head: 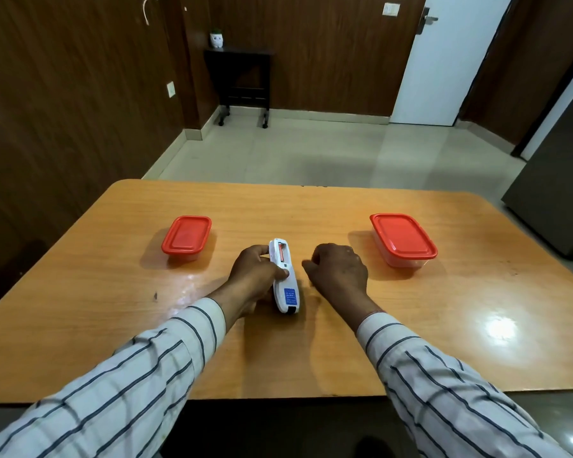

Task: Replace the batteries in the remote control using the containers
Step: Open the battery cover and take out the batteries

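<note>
My left hand (257, 276) grips the remote control (283, 276), its battery bay open with a battery showing. My right hand (339, 271) hovers beside it, curled and holding nothing I can see. I judge pulling that battery comes next; both red-lidded containers (186, 239) remain lidded.

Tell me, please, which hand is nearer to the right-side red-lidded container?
Right. The right hand rests curled on the table between the remote control and that container; the left hand grips the remote, farther away.

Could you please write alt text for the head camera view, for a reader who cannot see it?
A left hand holds a white remote back side up on a wooden table, its battery bay open, while the right hand hovers curled beside it. Two lidded red containers sit apart, one at left and one at right.
</note>
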